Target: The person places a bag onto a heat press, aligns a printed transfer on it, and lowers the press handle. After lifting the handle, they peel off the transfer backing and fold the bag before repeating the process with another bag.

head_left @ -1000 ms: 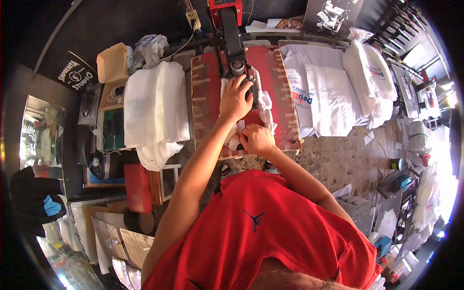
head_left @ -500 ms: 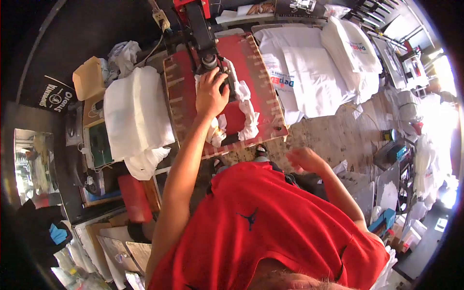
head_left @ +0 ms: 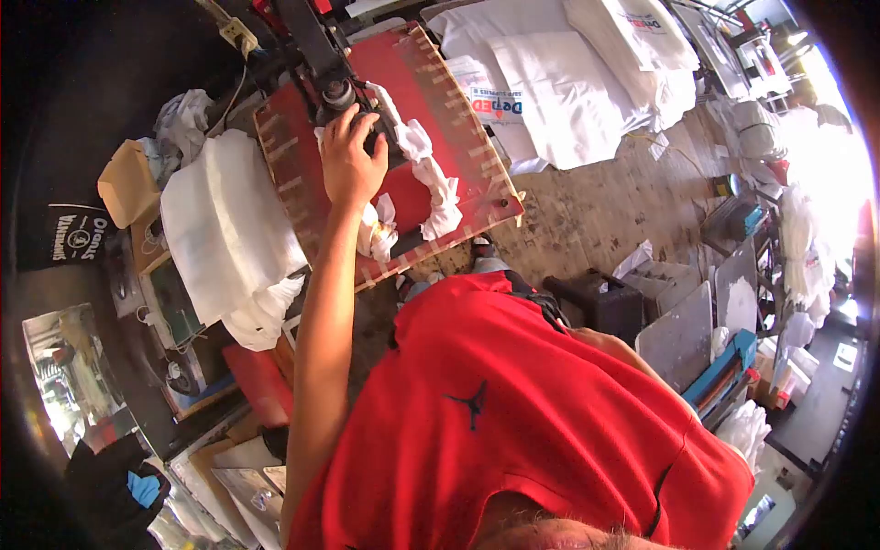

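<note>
Left hand (head_left: 354, 158) half-curled over the black fitting (head_left: 394, 150); whether gripping, cannot tell. Fitting lies over the red board (head_left: 403, 69), just beside a crumpled white strip (head_left: 431, 181). Right hand hidden.

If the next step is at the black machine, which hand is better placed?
Probably the left: the left hand rests on the black machine, over the red board. The right hand is out of sight, away from it.

One hand (head_left: 353, 163), one red board (head_left: 394, 69), one black machine arm (head_left: 312, 50) and at least two crumpled white pieces (head_left: 440, 197) were visible. There were also one open cardboard box (head_left: 128, 183), one power outlet (head_left: 238, 35), one lettered black sign (head_left: 81, 236) and two shoes (head_left: 482, 247).
</note>
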Demonstrator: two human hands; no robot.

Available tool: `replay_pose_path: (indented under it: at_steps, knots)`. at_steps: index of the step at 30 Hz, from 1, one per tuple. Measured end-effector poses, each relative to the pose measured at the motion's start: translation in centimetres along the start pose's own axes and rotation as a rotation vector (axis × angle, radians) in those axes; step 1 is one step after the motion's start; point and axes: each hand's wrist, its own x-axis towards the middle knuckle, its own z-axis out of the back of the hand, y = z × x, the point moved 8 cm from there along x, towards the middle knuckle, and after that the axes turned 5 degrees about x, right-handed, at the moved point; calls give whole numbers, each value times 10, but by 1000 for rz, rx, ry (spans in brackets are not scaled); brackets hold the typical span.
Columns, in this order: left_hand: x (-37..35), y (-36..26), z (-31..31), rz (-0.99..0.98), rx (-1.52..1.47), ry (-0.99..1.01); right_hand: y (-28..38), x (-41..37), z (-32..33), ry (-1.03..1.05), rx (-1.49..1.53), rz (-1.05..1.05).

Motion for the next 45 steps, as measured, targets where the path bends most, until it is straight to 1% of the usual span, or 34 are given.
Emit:
replay_pose_path:
  at_steps: [6, 8, 9, 10, 11, 12, 14, 16, 17, 18, 19, 21, 23, 24, 25, 27, 28, 29, 31, 32, 33, 34, 35, 36, 37, 39, 41, 42, 43, 45]
  knots:
    - [-1, -1, 2, 6, 6, 2, 27, -1, 8, 46, -87, -39]
    - [-1, 0, 1, 1, 1, 9, 58, -1, 11, 73, -198, -63]
    - [-1, -1, 2, -2, 13, -5, 78, -3, 10, 88, -303, -69]
    - [-1, -1, 2, -4, 24, -19, 102, 9, 14, 69, -437, 78]
    - [-2, -2, 2, -3, 23, -21, 161, -10, 7, -93, -902, 592]
    - [-2, -2, 2, 0, 17, -21, 201, -17, -4, -148, -1054, 534]
    - [1, -4, 3, -11, 14, -32, 295, -81, -35, -270, -650, 898]
    - [0, -1, 6, 14, -46, -59, 358, -112, -81, -136, -441, 1255]
    - [-1, -2, 7, 0, -32, -72, 378, -108, -102, -102, -497, 1312]
    - [-2, -2, 8, -11, -29, -77, 396, -104, -121, -67, -470, 1489]
    - [0, -3, 9, -23, -24, -84, 412, -97, -135, -132, -486, 1680]
    - [1, 3, 5, 31, -57, -76, 429, -62, -155, -268, -602, 1810]
    - [0, 2, 12, 110, 100, -90, 429, -49, -165, -454, -705, 1759]
    - [-1, 9, 15, 230, 153, -95, 426, -47, -171, -528, -734, 1883]
    - [-2, 19, 15, 372, 177, -84, 426, -49, -173, -546, -757, 1899]
    - [0, 32, 11, 457, 111, -80, 426, -46, -176, -554, -782, 1906]
    - [0, 37, 9, 517, 60, -59, 427, -44, -178, -534, -855, 1860]
    - [-2, 45, 5, 529, 64, -76, 427, -47, -180, -524, -871, 1873]
    - [-12, 66, -3, 684, 22, -79, 426, -44, -182, -530, -946, 1768]
    - [-17, 75, -7, 851, -136, -32, 426, -47, -183, -529, -948, 1775]
    - [-19, 85, -14, 975, -285, 57, 428, -44, -184, -543, -995, 1716]
    - [-20, 109, -38, 1003, -404, 108, 426, -41, -184, -556, -1036, 1650]
    - [-27, 128, -59, 1028, -525, 159, 423, -40, -184, -560, -1031, 1648]
    - [-28, 123, -56, 1048, -628, 270, 424, -34, -184, -557, -1059, 1612]
    - [-25, 101, -42, 1003, -780, 369, 425, -32, -184, -557, -1086, 1575]
    - [-32, 112, -49, 1075, -724, 291, 427, -31, -183, -558, -1086, 1537]
    - [-27, 116, -59, 991, -820, 244, 426, -32, -186, -576, -1170, 1459]
    - [-32, 132, -82, 1067, -862, 319, 426, -32, -183, -585, -1139, 1403]
    - [-28, 142, -87, 1080, -860, 331, 426, -25, -183, -602, -1153, 1414]
    - [-15, 163, -94, 933, -654, 354, 423, -32, -183, -575, -1111, 1395]
